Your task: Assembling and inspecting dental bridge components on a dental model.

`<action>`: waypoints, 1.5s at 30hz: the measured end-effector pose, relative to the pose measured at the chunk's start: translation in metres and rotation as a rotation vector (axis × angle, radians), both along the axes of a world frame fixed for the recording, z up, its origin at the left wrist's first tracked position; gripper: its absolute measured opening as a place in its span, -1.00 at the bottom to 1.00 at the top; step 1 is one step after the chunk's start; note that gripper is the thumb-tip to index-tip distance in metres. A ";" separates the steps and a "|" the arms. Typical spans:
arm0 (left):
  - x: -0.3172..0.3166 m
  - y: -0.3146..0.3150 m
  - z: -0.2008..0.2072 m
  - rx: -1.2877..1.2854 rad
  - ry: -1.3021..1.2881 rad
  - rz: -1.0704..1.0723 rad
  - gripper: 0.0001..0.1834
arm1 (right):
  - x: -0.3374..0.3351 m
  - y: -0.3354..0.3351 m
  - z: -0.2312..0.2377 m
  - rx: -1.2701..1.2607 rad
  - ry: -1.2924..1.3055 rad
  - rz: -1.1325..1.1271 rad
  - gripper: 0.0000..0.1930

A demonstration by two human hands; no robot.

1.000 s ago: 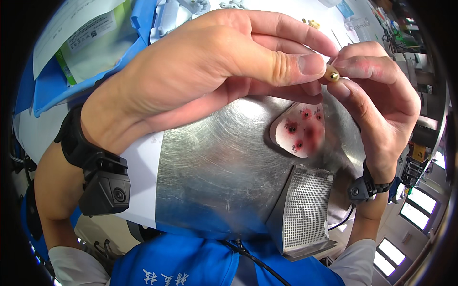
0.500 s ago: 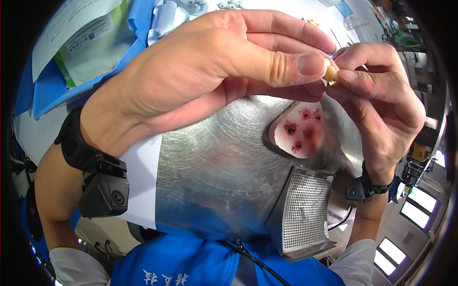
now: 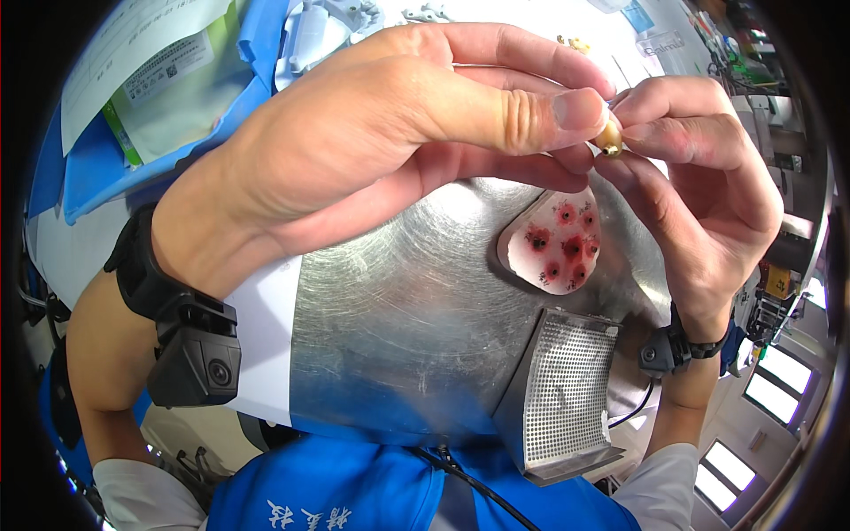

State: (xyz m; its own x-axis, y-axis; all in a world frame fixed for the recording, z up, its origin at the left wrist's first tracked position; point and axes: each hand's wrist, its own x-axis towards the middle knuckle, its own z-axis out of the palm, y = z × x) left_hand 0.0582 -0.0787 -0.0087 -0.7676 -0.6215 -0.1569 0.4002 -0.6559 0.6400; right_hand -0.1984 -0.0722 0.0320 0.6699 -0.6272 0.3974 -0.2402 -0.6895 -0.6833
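A small cream dental crown [image 3: 608, 137] with a gold-coloured lower end is held up in the far right part of the view. My left hand [image 3: 407, 115] pinches it from the left, thumb on top and the other fingers stretched out behind. From the right, my right hand [image 3: 708, 168] grips the same crown between thumb and fingertips. Part of the crown is hidden by the fingertips. Below the hands, a whitish rounded plate [image 3: 524, 255] with several red-ringed dark holes and small handwritten marks lies on the metal surface [image 3: 390, 310].
A perforated metal grille [image 3: 568, 389] stands at the near right. At the far left are a blue tray [image 3: 97, 190], a green-and-clear packet [image 3: 177, 97] and a paper sheet [image 3: 133, 44]. Pale blue-grey dental models [image 3: 319, 35] and small gold pieces [image 3: 577, 44] lie at the back.
The crown has turned between my fingers, so its gold end now points more toward me. My right hand has shifted slightly left.
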 end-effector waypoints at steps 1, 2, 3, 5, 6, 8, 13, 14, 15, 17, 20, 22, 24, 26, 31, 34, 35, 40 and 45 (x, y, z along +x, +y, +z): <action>-0.003 0.000 0.002 -0.019 0.022 0.008 -0.44 | 0.000 -0.001 -0.002 0.001 -0.004 0.001 -0.75; -0.004 0.000 0.007 -0.019 0.017 0.010 -0.44 | 0.000 -0.002 -0.004 -0.010 0.009 -0.017 -0.75; -0.005 0.001 0.014 -0.006 -0.098 0.033 -0.46 | 0.000 -0.004 -0.005 -0.021 0.021 -0.035 -0.76; -0.006 0.000 0.021 -0.001 -0.206 0.049 -0.47 | 0.001 -0.002 0.001 0.073 0.025 -0.094 -0.75; -0.003 -0.004 0.017 -0.075 -0.168 0.047 -0.48 | 0.001 -0.002 0.006 0.169 0.027 -0.150 -0.74; -0.001 0.001 0.011 -0.159 -0.149 0.047 -0.48 | -0.005 0.002 0.024 0.234 0.108 -0.240 -0.63; -0.006 0.019 0.011 -0.343 -0.316 0.310 -0.61 | 0.005 0.015 0.023 0.120 0.534 -0.045 -0.32; -0.006 0.021 0.016 -0.333 -0.389 0.285 -0.62 | 0.007 0.020 0.018 0.000 0.544 -0.055 -0.32; -0.008 0.024 0.019 -0.335 -0.395 0.288 -0.64 | 0.008 0.022 0.020 0.001 0.580 -0.048 -0.36; -0.009 0.028 0.026 -0.374 -0.402 0.219 -0.66 | 0.004 0.024 0.024 0.034 0.566 -0.047 -0.44; -0.006 0.040 0.024 -0.361 -0.395 0.157 -0.66 | -0.009 0.020 0.028 -0.005 0.556 -0.116 -0.51; 0.002 0.043 0.022 -0.340 -0.426 0.140 -0.64 | -0.019 0.016 0.032 -0.014 0.633 -0.193 -0.53; 0.008 0.044 0.017 -0.310 -0.402 0.179 -0.61 | -0.022 0.013 0.030 -0.028 0.609 -0.261 -0.52; 0.011 0.039 0.014 -0.331 -0.424 0.180 -0.59 | -0.026 0.009 0.031 -0.068 0.625 -0.245 -0.51; 0.015 0.038 0.003 -0.223 -0.281 0.211 -0.59 | -0.018 0.012 0.035 -0.121 0.628 -0.259 -0.53; 0.012 0.041 0.015 -0.112 -0.221 0.223 -0.58 | -0.022 0.012 0.032 -0.112 0.547 -0.250 -0.56; 0.012 0.042 0.019 -0.062 -0.181 0.234 -0.57 | -0.024 0.011 0.031 -0.121 0.525 -0.250 -0.58; 0.009 0.044 0.035 -0.127 -0.205 0.230 -0.56 | -0.028 0.019 0.020 -0.189 0.365 -0.237 -0.68; 0.012 0.050 0.051 -0.233 -0.352 0.347 -0.64 | -0.005 -0.010 0.026 0.100 0.293 -0.203 -0.78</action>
